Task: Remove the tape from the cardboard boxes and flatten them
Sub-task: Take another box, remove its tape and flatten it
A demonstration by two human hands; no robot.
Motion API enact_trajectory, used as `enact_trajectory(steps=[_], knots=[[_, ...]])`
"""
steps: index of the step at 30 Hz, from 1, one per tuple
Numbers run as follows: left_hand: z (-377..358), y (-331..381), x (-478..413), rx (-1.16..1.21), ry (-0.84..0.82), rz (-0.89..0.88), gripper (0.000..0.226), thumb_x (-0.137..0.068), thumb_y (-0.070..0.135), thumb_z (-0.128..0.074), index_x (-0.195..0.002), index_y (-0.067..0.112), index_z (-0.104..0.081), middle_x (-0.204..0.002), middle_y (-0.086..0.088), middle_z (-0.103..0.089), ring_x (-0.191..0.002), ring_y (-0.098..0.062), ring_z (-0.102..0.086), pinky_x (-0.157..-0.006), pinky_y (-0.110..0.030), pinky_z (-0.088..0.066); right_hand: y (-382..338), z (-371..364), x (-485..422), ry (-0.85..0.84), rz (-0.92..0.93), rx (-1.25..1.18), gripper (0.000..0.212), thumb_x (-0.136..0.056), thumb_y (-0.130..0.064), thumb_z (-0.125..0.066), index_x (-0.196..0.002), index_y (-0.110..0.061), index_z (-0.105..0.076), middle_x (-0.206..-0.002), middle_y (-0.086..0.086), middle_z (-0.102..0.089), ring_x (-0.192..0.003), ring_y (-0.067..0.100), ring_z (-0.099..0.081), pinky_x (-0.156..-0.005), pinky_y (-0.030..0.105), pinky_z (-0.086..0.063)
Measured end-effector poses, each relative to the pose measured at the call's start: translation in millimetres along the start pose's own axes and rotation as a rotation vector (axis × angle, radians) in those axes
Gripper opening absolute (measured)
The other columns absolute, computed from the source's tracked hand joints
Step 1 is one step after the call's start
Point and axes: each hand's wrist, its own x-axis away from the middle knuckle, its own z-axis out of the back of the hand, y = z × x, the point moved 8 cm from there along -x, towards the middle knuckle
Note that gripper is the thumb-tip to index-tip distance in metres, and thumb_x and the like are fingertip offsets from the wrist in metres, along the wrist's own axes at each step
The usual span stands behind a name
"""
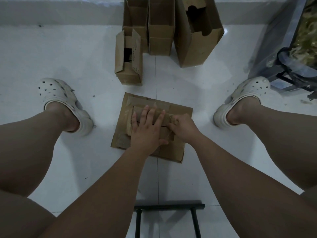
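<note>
A small cardboard box (137, 111) lies on its side on a flattened cardboard sheet (179, 115) on the white tiled floor (68, 57), in the middle of the view between the person's feet. Its long axis runs roughly from 9 o'clock to 3 o'clock, with the right end dipping a little toward 4. The left hand (147, 129) lies flat on top of the box, its fingers straight and spread, pointing toward 12 o'clock. The right hand (183, 127) sits at the box's 3 o'clock end, its fingers curled in and pinching a crumpled bit of tape (172, 117) there. The sheet underneath is turned slightly clockwise and carries tape strips along its 12 o'clock edge.

At 12 o'clock from the hands a short box (128, 66) stands on the floor with its flaps open. Behind it three taller boxes (161, 31) stand side by side against the wall, upright, long axes vertical.
</note>
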Motion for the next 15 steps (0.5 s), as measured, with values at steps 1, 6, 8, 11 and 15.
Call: enact_trajectory(steps=[1,6,8,11,15], knots=[[0,0,0,0.006,0.000,0.003,0.108,-0.069,0.068,-0.063,-0.150,0.032,-0.003,-0.156,-0.002,-0.005,-0.143,-0.022,0.009,-0.107,-0.047,0.019,2,1,0,0.011,-0.001,-0.021,0.038,-0.093,-0.008,-0.060,-0.058,-0.020,-0.047,-0.078,0.007,-0.054,-0.063,0.018,-0.048,-0.049,0.015,-0.033],[1,0,-2,0.019,0.000,0.006,0.110,-0.068,0.066,-0.065,-0.151,0.029,-0.003,-0.153,-0.002,-0.008,-0.143,-0.022,0.007,-0.106,-0.046,0.019,13,1,2,0.012,-0.089,-0.147,0.027,-0.091,-0.006,-0.054,-0.064,-0.014,-0.053,-0.065,0.000,-0.056,-0.059,0.016,-0.053,-0.057,0.019,-0.050],[2,0,-4,0.010,-0.008,0.002,0.111,-0.068,0.067,-0.065,-0.150,0.029,-0.001,-0.153,-0.002,-0.007,-0.143,-0.022,0.008,-0.106,-0.046,0.019,18,2,1,0.005,-0.129,-0.235,0.023,-0.089,-0.005,-0.055,-0.067,-0.009,-0.055,-0.071,0.009,-0.058,-0.069,0.024,-0.056,-0.078,0.044,-0.057],[0,0,-2,0.002,-0.019,-0.004,0.110,-0.069,0.066,-0.065,-0.150,0.029,0.000,-0.152,-0.002,-0.007,-0.143,-0.022,0.008,-0.106,-0.047,0.019,28,-1,4,-0.014,-0.208,-0.399,0.018,-0.088,-0.004,-0.055,-0.071,-0.004,-0.056,-0.078,0.015,-0.058,-0.075,0.028,-0.056,-0.086,0.061,-0.052],[0,2,1,-0.002,-0.002,-0.033,0.110,-0.069,0.063,-0.067,-0.150,0.029,-0.002,-0.152,-0.001,-0.009,-0.143,-0.022,0.007,-0.107,-0.047,0.018,45,-10,12,-0.059,-0.323,-0.704,0.017,-0.091,-0.004,-0.058,-0.098,0.009,-0.067,-0.097,0.021,-0.069,-0.088,0.029,-0.069,-0.076,0.037,-0.060]])
